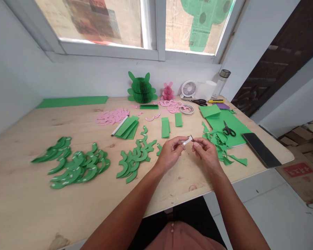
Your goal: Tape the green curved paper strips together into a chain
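Both my hands are raised over the wooden table [28, 208] near its front edge. My left hand [170, 152] pinches a small white strip [187, 140] between thumb and fingers. My right hand [206, 152] is closed in a pinch at the strip's right end, touching it. Just left of my hands lies a pile of curved green paper cut-outs [134, 160]. To the right are green paper scraps [224, 152].
More green cut-outs [75, 166] lie at the left, pink cut-outs [111, 116] and folded green strips [165, 126] behind. Black scissors [229, 130] rest on a green sheet [236, 121]; a phone [261, 150] lies at the right edge. Paper cacti, a fan, tape roll and bottle stand by the wall.
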### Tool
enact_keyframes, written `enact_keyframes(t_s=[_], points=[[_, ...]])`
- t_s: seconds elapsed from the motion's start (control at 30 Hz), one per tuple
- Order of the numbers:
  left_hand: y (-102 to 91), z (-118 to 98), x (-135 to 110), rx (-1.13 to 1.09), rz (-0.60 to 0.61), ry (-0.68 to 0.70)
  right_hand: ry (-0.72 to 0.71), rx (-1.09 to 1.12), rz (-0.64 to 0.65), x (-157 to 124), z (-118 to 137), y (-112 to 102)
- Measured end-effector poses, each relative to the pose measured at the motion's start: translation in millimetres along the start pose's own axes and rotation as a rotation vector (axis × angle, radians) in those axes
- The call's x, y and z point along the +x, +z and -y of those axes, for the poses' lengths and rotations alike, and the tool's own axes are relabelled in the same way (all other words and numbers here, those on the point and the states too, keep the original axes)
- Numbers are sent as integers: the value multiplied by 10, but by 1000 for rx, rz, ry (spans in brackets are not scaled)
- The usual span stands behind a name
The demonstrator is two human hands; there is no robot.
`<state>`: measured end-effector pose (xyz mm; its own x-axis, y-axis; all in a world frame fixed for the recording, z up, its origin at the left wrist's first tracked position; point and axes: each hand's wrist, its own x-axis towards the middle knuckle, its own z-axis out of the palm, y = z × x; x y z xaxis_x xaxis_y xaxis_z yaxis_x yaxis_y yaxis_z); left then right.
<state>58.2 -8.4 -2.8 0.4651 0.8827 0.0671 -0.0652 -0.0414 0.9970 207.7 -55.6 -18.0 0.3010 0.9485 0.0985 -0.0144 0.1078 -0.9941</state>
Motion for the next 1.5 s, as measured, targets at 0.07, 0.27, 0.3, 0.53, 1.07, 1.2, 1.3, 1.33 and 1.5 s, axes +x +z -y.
enact_keyframes(t_s=[0.07, 0.27, 0.3, 0.53, 1.07, 1.2, 1.3, 1.33, 1.5], points=[[-3, 2, 3, -6, 2, 4, -12, -24, -21, 7, -1, 0], [-16, -8, 4, -35, -40, 5, -31, -47, -45, 14, 22, 9], [-17, -14, 3, -46, -51, 6, -35, -53, -42, 11, 31, 15], [-15, -52, -12, -75, -65, 18, -65, -97, -26, 0, 40, 37], [-23, -16, 13, -99, -74, 5, -149, -254, -9, 4, -78, 7], [-28, -3, 21, -94, -70, -2, -146, -260, -4, 0, -89, -3], [-33, 5, 26, -103, -63, -8, -145, -246, 2, -2, -85, -4], [-34, 7, 26, -106, -60, -11, -146, -237, 9, -3, -82, -2], [-34, 12, 28, -107, -61, -17, -154, -203, 12, -5, -73, 6]])
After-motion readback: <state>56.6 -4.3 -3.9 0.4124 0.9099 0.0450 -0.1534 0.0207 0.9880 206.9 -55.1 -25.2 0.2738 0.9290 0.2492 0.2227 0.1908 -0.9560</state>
